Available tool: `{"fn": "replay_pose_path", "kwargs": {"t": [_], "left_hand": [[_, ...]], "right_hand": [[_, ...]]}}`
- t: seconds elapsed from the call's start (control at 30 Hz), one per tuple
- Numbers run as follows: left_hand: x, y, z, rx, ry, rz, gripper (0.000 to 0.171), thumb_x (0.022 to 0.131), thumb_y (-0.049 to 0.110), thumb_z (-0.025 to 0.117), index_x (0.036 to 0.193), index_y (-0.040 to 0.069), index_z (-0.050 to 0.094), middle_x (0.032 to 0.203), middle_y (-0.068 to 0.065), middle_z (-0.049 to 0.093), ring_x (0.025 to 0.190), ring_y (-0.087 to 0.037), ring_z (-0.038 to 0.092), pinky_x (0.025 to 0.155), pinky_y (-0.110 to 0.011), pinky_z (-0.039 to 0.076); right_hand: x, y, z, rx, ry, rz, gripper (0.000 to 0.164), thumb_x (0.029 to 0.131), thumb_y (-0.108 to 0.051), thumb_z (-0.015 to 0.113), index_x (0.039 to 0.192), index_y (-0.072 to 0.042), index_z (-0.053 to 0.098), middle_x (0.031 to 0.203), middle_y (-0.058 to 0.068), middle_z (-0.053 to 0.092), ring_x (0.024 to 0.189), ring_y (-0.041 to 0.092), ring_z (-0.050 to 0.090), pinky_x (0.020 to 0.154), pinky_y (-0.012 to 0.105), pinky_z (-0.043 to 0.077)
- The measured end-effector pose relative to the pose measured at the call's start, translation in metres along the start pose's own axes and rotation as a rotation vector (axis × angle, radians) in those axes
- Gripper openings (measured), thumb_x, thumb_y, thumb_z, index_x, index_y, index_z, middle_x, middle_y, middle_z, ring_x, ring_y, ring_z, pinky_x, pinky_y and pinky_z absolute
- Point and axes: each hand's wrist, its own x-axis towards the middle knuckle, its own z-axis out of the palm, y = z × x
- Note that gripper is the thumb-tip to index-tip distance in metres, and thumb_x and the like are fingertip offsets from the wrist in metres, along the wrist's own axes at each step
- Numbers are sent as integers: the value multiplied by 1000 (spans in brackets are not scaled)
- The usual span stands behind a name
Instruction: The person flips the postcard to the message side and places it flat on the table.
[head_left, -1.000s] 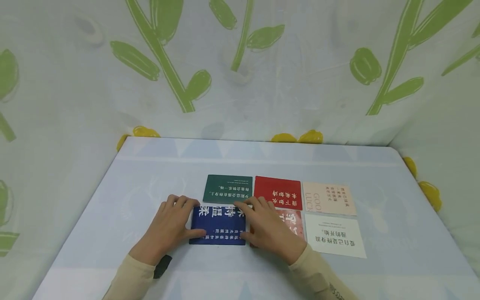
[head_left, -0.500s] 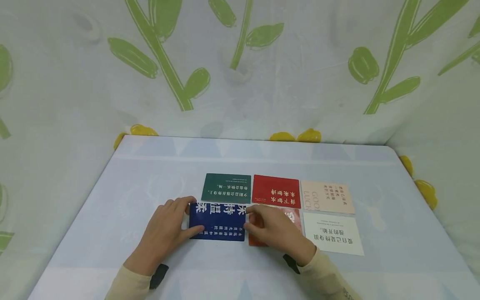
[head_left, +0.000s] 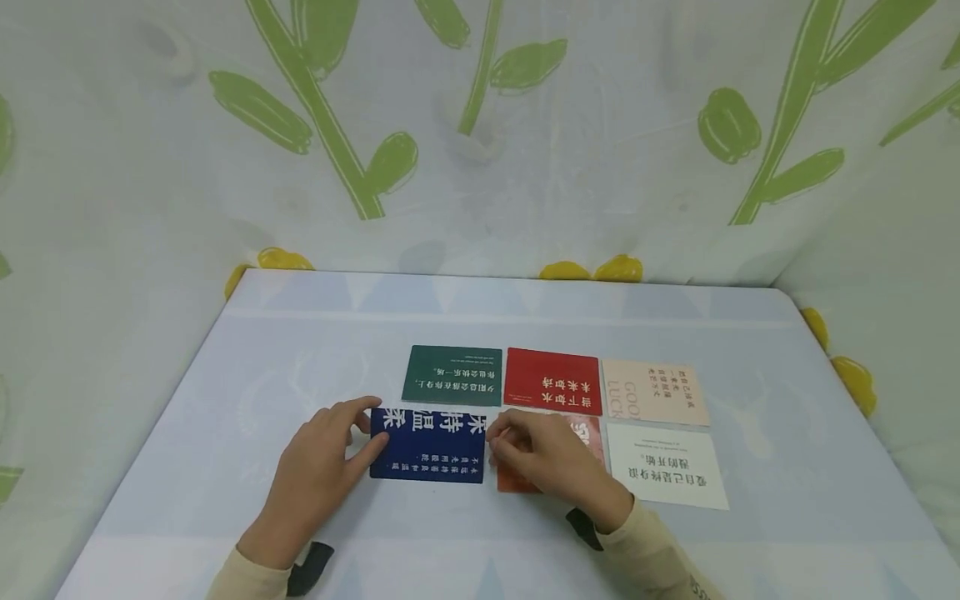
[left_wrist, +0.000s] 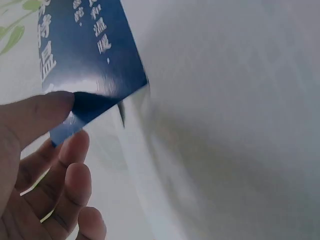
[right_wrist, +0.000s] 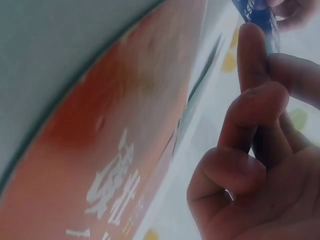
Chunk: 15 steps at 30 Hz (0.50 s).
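Observation:
A dark blue card (head_left: 427, 446) with white lettering is held between my hands, close over the table at the left of the card group. My left hand (head_left: 311, 467) pinches its left end, thumb on the printed face and the other fingers behind, as the left wrist view shows. My right hand (head_left: 558, 458) is at its right edge, thumb and index finger drawn together on that edge and the other fingers curled. In the right wrist view, the index fingertip covers part of the card's end. An orange-red card (head_left: 513, 482) lies partly under my right hand.
Behind the blue card lies a green card (head_left: 453, 375), with a red card (head_left: 555, 379) and a pale pink card (head_left: 660, 392) to its right. A white card (head_left: 667, 467) lies in front of the pink one. Patterned cloth (head_left: 570, 167) rises behind the light table (head_left: 300, 333).
The blue card has come off the table and shifted slightly left. My left hand moved left with it, its thumb now nearer the card's end. My right fingers have drawn together at the right edge.

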Motion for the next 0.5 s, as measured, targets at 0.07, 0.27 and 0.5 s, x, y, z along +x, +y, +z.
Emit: {"fn": "replay_pose_path", "kwargs": {"t": [0.07, 0.27, 0.5], "left_hand": [[0, 2, -2, -20, -10, -30, 53, 81, 23, 87, 128, 10, 64, 91, -1, 67, 79, -18, 58, 64, -34, 49], [0, 7, -3, -45, 2, -78, 48, 82, 22, 86, 124, 12, 65, 91, -2, 67, 76, -17, 57, 60, -32, 47], [-2, 8, 0, -86, 60, -53, 47, 79, 20, 89, 118, 13, 65, 88, 2, 66, 72, -12, 52, 56, -28, 43]], "right_hand": [[1, 0, 0, 11, -11, 3, 5, 94, -20, 72, 99, -18, 71, 77, -13, 68, 72, 5, 63, 69, 26, 53], [2, -1, -1, 68, -48, 16, 8, 93, -23, 74, 94, -18, 69, 76, -12, 67, 69, 9, 61, 63, 26, 52], [0, -1, -3, 64, -69, -6, 9, 93, -23, 74, 90, -19, 66, 73, -13, 64, 65, 8, 59, 58, 24, 49]]}}
